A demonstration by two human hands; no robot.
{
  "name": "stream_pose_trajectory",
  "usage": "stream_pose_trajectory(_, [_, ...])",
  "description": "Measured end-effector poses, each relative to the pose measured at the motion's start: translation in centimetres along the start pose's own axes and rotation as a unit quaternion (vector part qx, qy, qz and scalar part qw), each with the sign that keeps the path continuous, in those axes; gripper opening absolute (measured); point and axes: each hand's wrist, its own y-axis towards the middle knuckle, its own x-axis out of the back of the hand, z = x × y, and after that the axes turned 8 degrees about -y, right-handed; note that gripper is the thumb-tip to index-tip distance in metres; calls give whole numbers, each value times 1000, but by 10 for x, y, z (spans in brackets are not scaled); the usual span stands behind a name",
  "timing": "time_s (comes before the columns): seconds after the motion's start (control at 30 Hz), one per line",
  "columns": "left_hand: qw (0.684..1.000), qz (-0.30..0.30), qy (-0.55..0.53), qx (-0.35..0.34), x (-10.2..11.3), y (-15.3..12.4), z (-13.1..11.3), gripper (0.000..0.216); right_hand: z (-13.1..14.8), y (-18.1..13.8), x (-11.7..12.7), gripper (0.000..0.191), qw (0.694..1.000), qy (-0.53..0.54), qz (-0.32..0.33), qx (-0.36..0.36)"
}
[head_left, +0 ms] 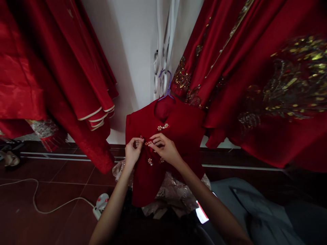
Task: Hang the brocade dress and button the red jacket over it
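Grip of the left hand is a pinch, thumb and finger together at a small red knot; that of the right hand pinches a beaded loop. Red gowns with gold sequins hang at the right, red robes at the left. Between them the red vest hangs before the white wall, both hands at its front. Pale sequined cloth shows below it. White metalwork rises behind its purple hanger. Above the hands, a pearly clasp sits near the neckline; below, two clasp halves stand apart. Knot and loop are near each other, not touching.
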Motion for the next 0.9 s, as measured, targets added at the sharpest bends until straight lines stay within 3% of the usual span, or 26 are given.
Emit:
stream_pose_trajectory(0.1, [997, 13, -59, 38, 0, 1, -5, 32, -1, 10, -6, 18, 999, -28, -6, 20])
stream_pose_trajectory(0.23, [995, 26, -91, 32, -2, -3, -11, 34, -5, 18, -13, 13, 999, -21, -16, 25])
stream_pose_trajectory(0.43, [999, 25, -43, 0, -1, -6, -11, 31, -6, 18, -18, 12, 999, -30, -30, 21])
stream_pose_trajectory(0.9, [997, 70, 37, -7, 6, 1, -4, 25, -10, 18, -23, 11, 992, -101, -53, 48])
